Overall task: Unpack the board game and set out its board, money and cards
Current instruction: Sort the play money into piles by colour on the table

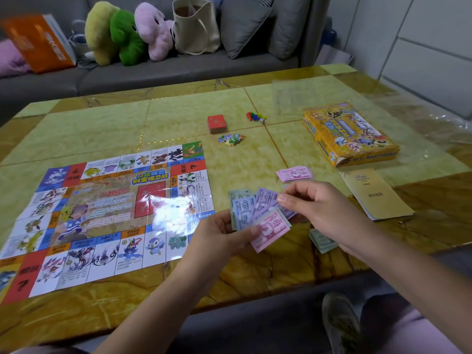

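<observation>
Polished, marble-look table (178, 108) gleams under a glossy finish; the paper board (107, 213) at its near left corner is shiny, creased along its folds and catching white glare; banknotes (258, 213) are thin matt paper; the box (350, 134) by the right edge, glossy printed cardboard; the booklet (375, 195), plain matt paper; pawns (255, 116), smooth coloured plastic; beyond the far edge, fuzzy plush toys (127, 37), a coarse canvas tote (195, 29), a grey cloth sofa (153, 72).
</observation>
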